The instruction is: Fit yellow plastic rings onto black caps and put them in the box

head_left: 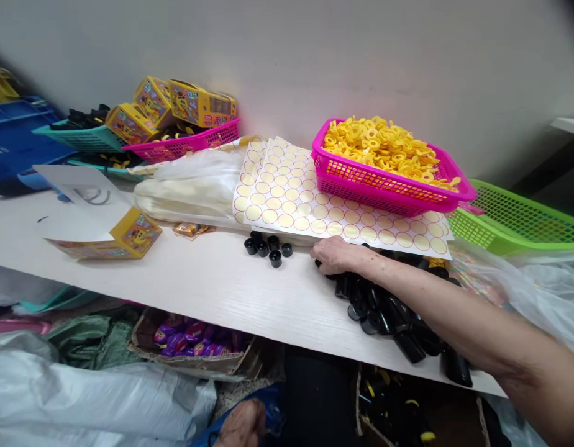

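My right hand (334, 255) reaches across the table with its fingers curled down at the left end of a pile of black plastic cylinders (384, 313). A black piece shows under the fingertips, but whether the hand grips it is hidden. Left of this hand stands a small group of short black caps (275, 257), apart from the pile. My left hand (243, 423) is low at the bottom edge, below the table, blurred and partly cut off; its fingers do not show clearly.
A pink basket (380, 186) of yellow rings rests on sticker sheets (287, 198). A green basket (524, 217) stands at right. An opened yellow box (138, 233) lies at left; behind are filled baskets with yellow boxes (200, 102). Under the table is a carton (194, 366) of purple items.
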`<state>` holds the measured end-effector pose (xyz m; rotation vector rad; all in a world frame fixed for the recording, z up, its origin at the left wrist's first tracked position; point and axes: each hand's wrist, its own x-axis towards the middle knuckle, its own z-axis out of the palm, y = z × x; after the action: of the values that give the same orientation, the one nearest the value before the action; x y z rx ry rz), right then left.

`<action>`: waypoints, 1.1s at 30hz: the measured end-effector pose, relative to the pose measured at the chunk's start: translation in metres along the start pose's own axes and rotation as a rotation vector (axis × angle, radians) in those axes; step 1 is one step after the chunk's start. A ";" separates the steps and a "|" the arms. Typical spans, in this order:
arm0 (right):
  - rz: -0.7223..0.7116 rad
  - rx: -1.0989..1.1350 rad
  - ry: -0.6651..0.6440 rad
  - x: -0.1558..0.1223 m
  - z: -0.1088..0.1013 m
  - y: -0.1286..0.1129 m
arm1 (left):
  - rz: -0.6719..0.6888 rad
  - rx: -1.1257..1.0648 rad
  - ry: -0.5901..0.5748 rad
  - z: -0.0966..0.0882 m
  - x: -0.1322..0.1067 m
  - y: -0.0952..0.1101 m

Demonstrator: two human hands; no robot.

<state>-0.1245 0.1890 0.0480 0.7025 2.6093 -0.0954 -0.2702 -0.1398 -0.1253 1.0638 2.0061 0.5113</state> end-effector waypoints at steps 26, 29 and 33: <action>0.221 0.815 0.308 0.037 0.012 -0.026 | 0.063 -0.513 0.693 -0.062 0.104 0.180; 0.172 0.466 0.297 0.051 0.011 -0.033 | -0.055 -0.182 0.699 -0.086 0.112 0.164; 0.216 0.449 0.258 0.060 0.006 -0.042 | -0.016 0.058 0.625 -0.100 0.132 0.164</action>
<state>-0.1889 0.1795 0.0151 1.2175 2.7582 -0.5724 -0.3113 0.0626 -0.0182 0.9982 2.5777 0.8615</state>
